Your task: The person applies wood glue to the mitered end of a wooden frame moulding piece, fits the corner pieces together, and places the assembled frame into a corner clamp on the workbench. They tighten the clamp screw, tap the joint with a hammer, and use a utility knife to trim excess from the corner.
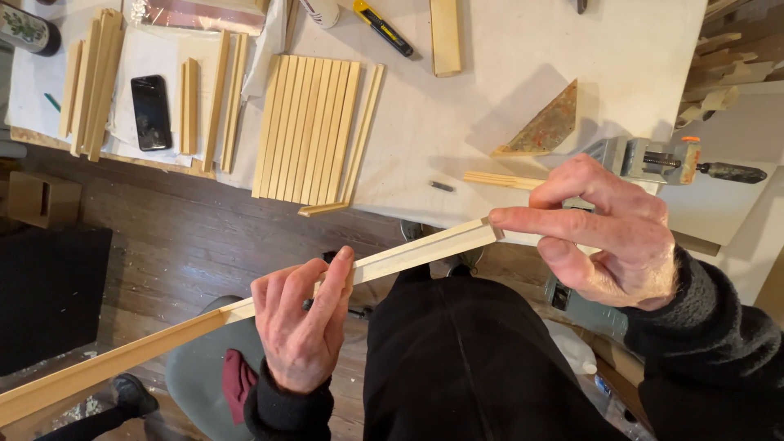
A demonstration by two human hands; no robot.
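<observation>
A long pale wooden strip point(416, 251) with a groove along it runs from the lower left corner up to the right. My left hand point(300, 327) is wrapped around its middle, with the fingers curled over the top edge. My right hand point(612, 233) is at the strip's upper end, with the index finger pointing left and its tip touching that end. Both sleeves are black. My dark trousers fill the lower middle of the view.
A white work table point(490, 73) holds a row of wooden slats point(306, 131), more slat bundles point(94, 77), a black phone point(151, 112), a yellow utility knife point(382, 27), a triangular wood piece point(543, 126) and a small metal vise point(653, 159). Dark wooden floor point(204, 237) lies below.
</observation>
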